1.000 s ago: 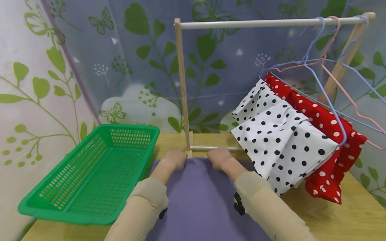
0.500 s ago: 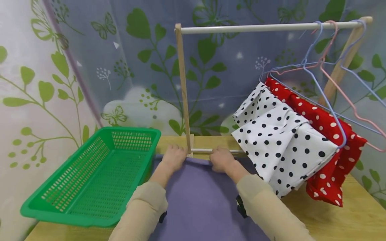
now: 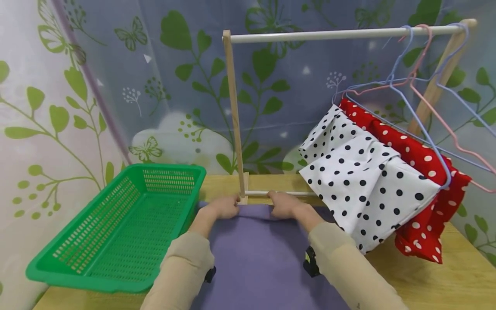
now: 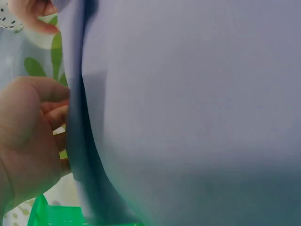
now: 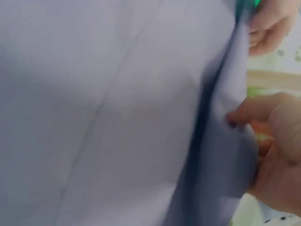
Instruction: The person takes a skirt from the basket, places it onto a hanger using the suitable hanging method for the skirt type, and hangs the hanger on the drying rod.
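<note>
A plain purple cloth hangs or lies in front of me, its far edge turned over into a narrow band between my hands. My left hand pinches that edge at its left part, near the foot of the wooden rack post. Further right, my right hand grips the same edge. In the left wrist view the thumb and fingers of the left hand close on the cloth's fold. The right wrist view has the right hand's thumb pressed over the folded edge, fingers behind it.
A green plastic basket stands at the left on the wooden table. Behind is a rack with a white rail. At the right, blue and pink hangers carry white dotted fabric and red dotted fabric.
The far edge of the purple cloth has been folded over toward me, and the band between the hands now shows wider. Both hands have turned slightly with it. Basket and rack stay put.
</note>
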{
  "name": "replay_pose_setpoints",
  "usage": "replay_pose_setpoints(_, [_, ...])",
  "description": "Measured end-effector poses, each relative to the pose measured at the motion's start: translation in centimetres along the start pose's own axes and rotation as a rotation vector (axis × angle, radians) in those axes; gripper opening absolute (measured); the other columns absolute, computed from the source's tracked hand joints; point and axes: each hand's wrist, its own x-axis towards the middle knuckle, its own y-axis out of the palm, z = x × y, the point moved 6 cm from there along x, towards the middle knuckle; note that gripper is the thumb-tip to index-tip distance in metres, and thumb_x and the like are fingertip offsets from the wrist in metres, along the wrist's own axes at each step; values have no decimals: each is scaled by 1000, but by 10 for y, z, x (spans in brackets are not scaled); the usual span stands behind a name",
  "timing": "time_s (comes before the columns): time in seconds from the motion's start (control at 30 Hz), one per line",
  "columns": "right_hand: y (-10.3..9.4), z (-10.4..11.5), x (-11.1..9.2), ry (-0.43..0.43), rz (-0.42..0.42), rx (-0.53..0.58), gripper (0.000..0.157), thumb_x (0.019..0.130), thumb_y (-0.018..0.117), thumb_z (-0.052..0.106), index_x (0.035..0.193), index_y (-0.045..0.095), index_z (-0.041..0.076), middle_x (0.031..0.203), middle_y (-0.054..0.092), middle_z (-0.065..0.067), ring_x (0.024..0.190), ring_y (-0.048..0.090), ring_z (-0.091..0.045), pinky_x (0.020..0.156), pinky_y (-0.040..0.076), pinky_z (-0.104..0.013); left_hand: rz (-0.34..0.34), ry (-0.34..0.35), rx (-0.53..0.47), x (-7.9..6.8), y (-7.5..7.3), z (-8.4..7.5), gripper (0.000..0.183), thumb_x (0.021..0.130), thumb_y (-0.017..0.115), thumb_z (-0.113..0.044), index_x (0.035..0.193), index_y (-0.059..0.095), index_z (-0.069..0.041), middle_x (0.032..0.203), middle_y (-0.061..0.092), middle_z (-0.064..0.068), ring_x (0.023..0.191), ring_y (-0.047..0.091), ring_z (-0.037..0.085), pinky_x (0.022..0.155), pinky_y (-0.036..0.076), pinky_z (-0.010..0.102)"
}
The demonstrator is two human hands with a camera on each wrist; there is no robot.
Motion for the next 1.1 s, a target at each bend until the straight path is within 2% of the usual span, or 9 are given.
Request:
replay_pose_setpoints(0.07, [-7,6,0,-11,-29,-69,4,75,55,0,76,57,3,73,54,-4,67,50,-20,61,42,-35,8,25,1,1,0,-2,41,90,46,-12,130,49,-2,121,57,14,113,53,27,92,41,41])
replay_pose_setpoints(0.17, [-18,15,1,-35,-48,-170,28,74,55,-2,57,38,12,59,33,0,56,30,-17,49,27,-31,17,63,15,2,-4,-6,46,83,50,-6,129,52,-4,120,59,12,112,54,25,91,42,39])
replay_pose_setpoints(0.37, [-38,23,0,-45,-51,-221,16,77,59,7,65,51,14,64,46,1,59,41,-15,49,33,-32,94,97,-67,0,-12,-11,52,73,53,0,124,57,-9,119,58,7,101,53,19,80,42,32])
replay_pose_setpoints(0.43, [-44,22,-1,-27,-74,-226,12,78,59,9,67,56,14,69,53,0,61,47,-15,51,39,-34,108,111,-90,1,-14,-13,44,72,53,0,115,61,-5,109,59,8,90,51,19,73,39,31])
replay_pose_setpoints(0.6, [-50,17,-4,26,-179,-231,13,84,56,8,72,60,13,77,60,-4,68,57,-19,54,46,-39,28,130,-53,0,-24,-9,5,73,57,-5,77,58,-8,72,47,1,64,39,15,59,31,28])
replay_pose_setpoints(0.73, [-48,12,-6,40,-260,-233,9,85,54,8,82,62,10,83,62,-7,75,61,-25,56,47,-41,-34,131,-82,-2,-34,-3,23,73,59,-11,61,39,-13,58,29,-3,53,25,12,53,25,26])
replay_pose_setpoints(0.93, [-44,2,-7,58,-300,-238,6,86,52,7,87,59,6,83,61,-11,76,61,-29,59,48,-44,-63,169,-221,-3,-46,-5,22,75,56,-9,66,36,-12,60,30,-2,55,26,12,55,25,26])
replay_pose_setpoints(1.03, [-40,0,-6,46,-278,-250,5,86,54,6,88,58,6,82,60,-12,75,61,-30,58,48,-44,-120,174,-141,-2,-50,-5,16,75,55,-6,69,40,-9,62,34,0,57,30,14,55,27,27])
replay_pose_setpoints(1.1, [-37,-3,-6,54,-246,-256,3,83,59,6,86,58,6,82,60,-11,75,60,-29,59,48,-44,-178,177,60,-3,-50,-7,12,76,56,-9,71,45,-9,66,42,1,61,39,17,59,31,30])
